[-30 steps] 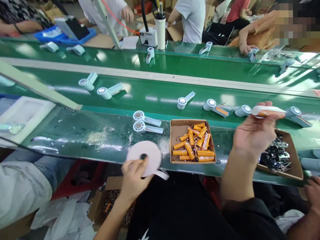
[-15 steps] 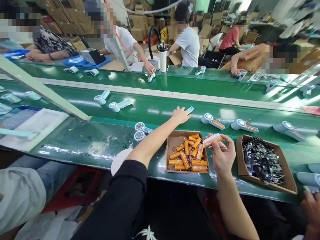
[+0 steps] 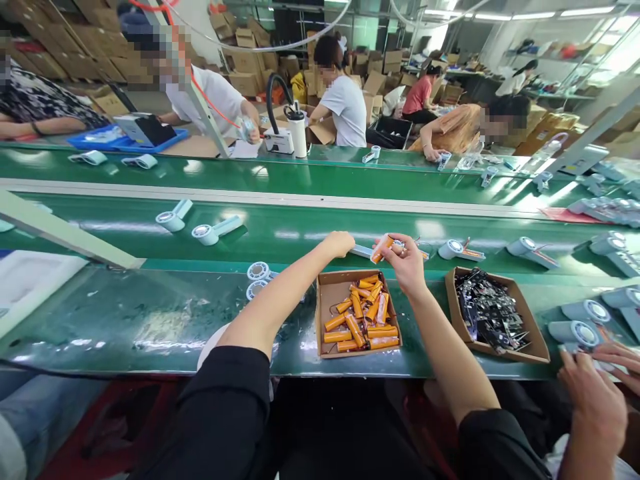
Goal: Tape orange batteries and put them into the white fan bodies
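Note:
My left hand [image 3: 341, 245] is closed over one end of a light-blue handheld fan body [image 3: 362, 251] on the green belt. The fan's handle sticks out to the right of the fist; its head is hidden. My right hand [image 3: 409, 263] pinches an orange battery [image 3: 383, 249] with a white strip, tilted, close by the handle's right end. Whether the battery touches the handle I cannot tell. Below the hands stands a cardboard tray [image 3: 327, 293] of loose orange batteries. Two round fan heads [image 3: 259, 271] lie left, partly behind my left forearm.
A second cardboard tray [image 3: 537, 341] holds black circuit boards. More fan bodies [image 3: 454, 249] lie along the belt [image 3: 280, 230]. A co-worker's hands [image 3: 595, 393] are at the right edge. A slanted metal post [image 3: 75, 230] crosses at left. Several people sit across the line.
My left hand has closed over the fan body it was reaching across. My right hand has carried the battery from above the tray up to the fan's handle. The view has turned rightward.

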Motion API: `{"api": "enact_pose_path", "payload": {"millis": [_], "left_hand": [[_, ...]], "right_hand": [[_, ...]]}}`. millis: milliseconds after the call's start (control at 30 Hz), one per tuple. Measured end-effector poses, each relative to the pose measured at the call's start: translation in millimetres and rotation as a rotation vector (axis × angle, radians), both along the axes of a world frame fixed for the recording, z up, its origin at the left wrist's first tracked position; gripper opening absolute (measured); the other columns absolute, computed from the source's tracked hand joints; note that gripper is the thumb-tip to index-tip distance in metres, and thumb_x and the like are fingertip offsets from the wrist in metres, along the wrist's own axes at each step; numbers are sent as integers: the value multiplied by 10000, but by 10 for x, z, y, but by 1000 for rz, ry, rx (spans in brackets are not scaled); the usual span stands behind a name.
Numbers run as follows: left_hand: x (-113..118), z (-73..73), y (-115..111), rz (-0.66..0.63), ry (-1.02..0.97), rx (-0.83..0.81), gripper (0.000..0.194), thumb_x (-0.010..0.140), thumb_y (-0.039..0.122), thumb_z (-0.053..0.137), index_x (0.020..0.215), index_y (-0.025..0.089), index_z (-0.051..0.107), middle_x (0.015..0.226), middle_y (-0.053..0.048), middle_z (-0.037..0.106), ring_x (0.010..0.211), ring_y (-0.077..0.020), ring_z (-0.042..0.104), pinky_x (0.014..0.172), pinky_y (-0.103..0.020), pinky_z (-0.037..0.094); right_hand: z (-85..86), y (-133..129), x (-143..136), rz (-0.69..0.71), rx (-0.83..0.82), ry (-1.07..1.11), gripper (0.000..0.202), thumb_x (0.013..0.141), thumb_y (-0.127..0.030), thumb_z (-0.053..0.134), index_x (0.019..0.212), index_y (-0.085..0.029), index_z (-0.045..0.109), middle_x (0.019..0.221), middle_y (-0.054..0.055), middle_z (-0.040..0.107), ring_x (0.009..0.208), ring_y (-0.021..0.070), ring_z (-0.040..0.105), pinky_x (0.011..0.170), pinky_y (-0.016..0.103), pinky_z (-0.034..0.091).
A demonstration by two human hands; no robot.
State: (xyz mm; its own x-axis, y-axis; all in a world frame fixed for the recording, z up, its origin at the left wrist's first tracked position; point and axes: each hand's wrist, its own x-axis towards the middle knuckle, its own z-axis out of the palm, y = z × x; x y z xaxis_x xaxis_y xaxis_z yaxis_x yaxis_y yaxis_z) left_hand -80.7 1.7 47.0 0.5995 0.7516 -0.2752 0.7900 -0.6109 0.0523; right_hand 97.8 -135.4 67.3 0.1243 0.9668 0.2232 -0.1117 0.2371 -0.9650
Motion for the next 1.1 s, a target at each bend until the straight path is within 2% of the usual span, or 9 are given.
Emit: {"api": "enact_pose_path", "payload": {"millis": [100,233,333,433,567,667,767,933,1100], "left_hand": [[119,-28,-34,1,-24,4,269,808,154,753,1067,216,792,1236,-157,733,1248,-321,648,1112,-448,505],[252,-55,35,29,-46,-36,238,801,181,761,1033,203,804,1140,-149,769,1149,-317,700,1044,-416,538],[254,-36,120,17,-78,-77,218,809,273,787,1023,246,813,1116,-90,789,1102,-268,714,993,-330,538],[220,-21,168,10,-121,-97,207,893,354,736,1070,266,799,1118,-48,792,1079,-221,713,974,-297,531],[206,-46,163,41,-178,-77,316,1034,420,610,1228,192,710,1218,-87,739,1126,-227,692,1038,-427,540],[229,-68,132,87,-201,-77,386,1048,471,607,1279,167,666,1237,-102,707,1134,-238,685,1036,-474,559],[285,-77,84,144,-226,-84,414,1036,471,635,1321,172,646,1297,-112,676,1163,-249,671,1035,-488,572],[429,-67,-11,229,-291,-105,435,1025,450,658,1363,177,626,1377,-124,637,1224,-269,645,1062,-517,565],[378,27,-82,297,-374,-118,391,1022,421,672,1318,167,646,1325,-115,657,1176,-253,663,1023,-491,590]], "right_hand": [[-32,97,-53,62,-58,10,630,745,-570,872,1183,-259,543,983,62,815,964,273,803,887,453,652],[-142,195,45,62,-36,-81,596,770,-580,826,1183,-253,545,955,54,806,941,252,789,906,443,630],[-224,374,199,10,4,-323,543,842,-588,704,1220,-232,545,921,44,786,907,224,763,895,408,607],[-299,574,328,-9,-8,-571,526,876,-555,628,1255,-193,583,843,13,749,807,193,714,833,360,582],[-401,723,361,57,-28,-767,462,894,-449,614,1254,-162,647,796,7,745,745,184,676,811,333,556],[-479,767,333,127,-45,-953,409,915,-350,591,1268,-162,676,814,30,766,763,197,689,823,328,550],[-531,796,328,197,-67,-1154,412,944,-303,592,1320,-169,692,937,89,801,860,237,730,866,342,547],[-494,810,304,324,-105,-1459,455,1017,-329,546,1449,-235,655,1296,157,758,1166,319,719,1028,412,515],[-294,830,81,394,-182,-1678,374,1009,-315,577,1330,-195,727,1328,206,725,1215,368,703,1012,462,547]]}}
